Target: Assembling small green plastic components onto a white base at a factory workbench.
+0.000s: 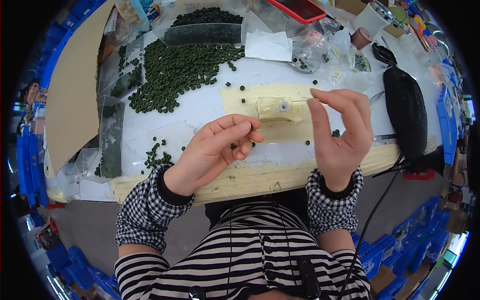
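Note:
My right hand [345, 122] is closed in a pinch at the right of the work spot. Between its thumb and forefinger is a thin needle-like pin [300, 101], pointing left. Just under the pin's tip stands a small whitish tube [284, 105] on a block wrapped in yellowish tape [270, 109]. To the left of this block, my left hand [215, 145] has its thumb pressed to the curled forefinger. Whatever it may pinch is too small to make out. Small dark green round pieces [242, 88] lie scattered around the block.
A large heap of green pieces [175, 70] spreads at the left beside clear plastic trays [111, 135]. White paper [268, 46], a red-cased phone [300, 11] and clear bags [335, 50] are at the back. On the right lies a black mesh pouch [406, 112]; a cable [375, 210] hangs nearby.

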The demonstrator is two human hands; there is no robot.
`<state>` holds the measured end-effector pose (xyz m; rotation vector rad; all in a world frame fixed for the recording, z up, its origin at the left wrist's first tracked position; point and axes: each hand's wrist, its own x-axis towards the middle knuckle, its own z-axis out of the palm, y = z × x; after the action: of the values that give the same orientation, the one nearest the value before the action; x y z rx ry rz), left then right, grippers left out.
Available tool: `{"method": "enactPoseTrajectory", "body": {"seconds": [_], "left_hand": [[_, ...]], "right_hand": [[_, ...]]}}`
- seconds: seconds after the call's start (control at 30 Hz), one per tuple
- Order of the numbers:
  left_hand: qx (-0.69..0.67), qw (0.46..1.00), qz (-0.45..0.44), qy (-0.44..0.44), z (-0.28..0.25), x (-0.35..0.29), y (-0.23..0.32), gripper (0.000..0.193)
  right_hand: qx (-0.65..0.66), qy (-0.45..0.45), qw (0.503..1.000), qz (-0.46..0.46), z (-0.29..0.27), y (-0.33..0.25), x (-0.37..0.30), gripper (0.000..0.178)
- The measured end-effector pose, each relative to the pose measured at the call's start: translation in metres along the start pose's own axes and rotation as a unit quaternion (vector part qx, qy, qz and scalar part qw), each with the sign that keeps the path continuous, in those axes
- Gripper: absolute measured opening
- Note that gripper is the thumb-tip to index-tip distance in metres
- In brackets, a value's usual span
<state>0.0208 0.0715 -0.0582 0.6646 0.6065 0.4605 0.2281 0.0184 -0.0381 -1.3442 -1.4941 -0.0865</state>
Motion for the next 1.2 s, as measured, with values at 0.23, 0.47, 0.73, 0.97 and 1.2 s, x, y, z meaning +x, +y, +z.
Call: {"method": "enactPoseTrajectory", "body": {"seconds": [0.23,0.47,0.73,0.97,1.2], "left_hand": [[-0.011,1.000,-0.002,-0.009,0.002,-0.001,-0.001,0.025],[-0.009,1.000,0.012,-0.026,0.001,-0.001,-0.004,0.025],[-0.008,0.999,0.008,-0.032,0.001,-0.001,-0.004,0.026],[-0.007,0.999,0.006,-0.032,-0.001,-0.002,-0.004,0.026],[-0.005,1.000,0.010,-0.021,0.000,-0.002,-0.005,0.024]], "right_hand": [[0.243,-0.057,0.963,0.102,0.000,-0.011,-0.011,0.009],[0.397,-0.107,0.882,0.230,0.016,-0.020,-0.017,0.009],[0.378,-0.133,0.894,0.201,0.018,-0.015,-0.019,0.007],[0.418,-0.107,0.870,0.239,0.015,-0.016,-0.017,0.008],[0.281,-0.016,0.940,0.195,0.005,-0.007,-0.011,0.009]]}}
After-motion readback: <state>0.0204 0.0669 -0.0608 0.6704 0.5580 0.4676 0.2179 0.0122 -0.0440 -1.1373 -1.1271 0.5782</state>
